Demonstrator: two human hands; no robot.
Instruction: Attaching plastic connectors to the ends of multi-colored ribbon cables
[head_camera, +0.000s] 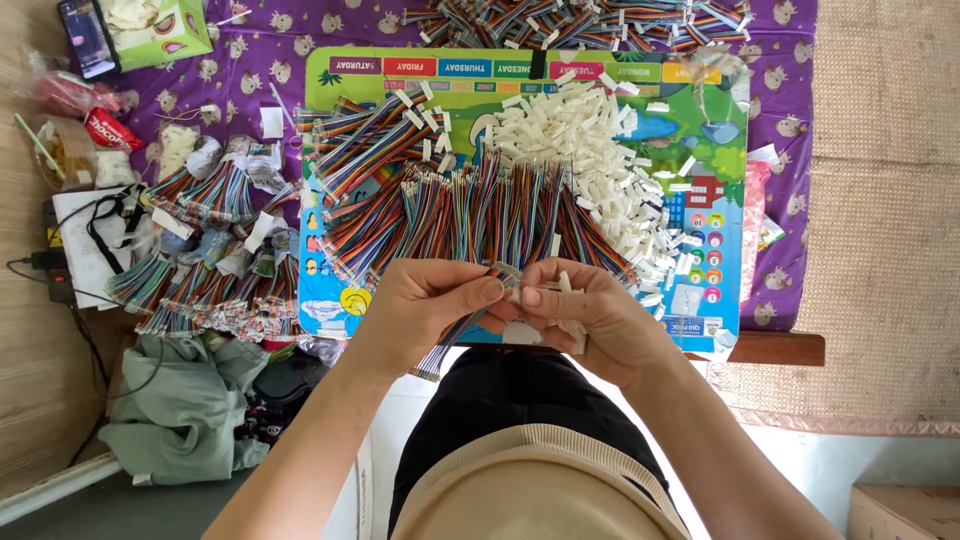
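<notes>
My left hand (432, 300) pinches the end of a multicoloured ribbon cable (452, 335), which trails down toward my lap. My right hand (580, 312) holds a small white plastic connector (563, 283) against the cable's tip, with more white pieces tucked in its palm. The two hands meet fingertip to fingertip just above the table's near edge. Directly beyond them lies a broad row of rainbow ribbon cables (470, 215), and behind that a heap of white connectors (590, 135).
A colourful plastic board (720, 260) covers a purple patterned cloth (250, 60). Bundled cables in bags (205, 250) lie at left, more cables (570, 22) at the far edge. A phone (85, 35), tissue box (160, 30) and grey-green cloth (180, 410) sit left.
</notes>
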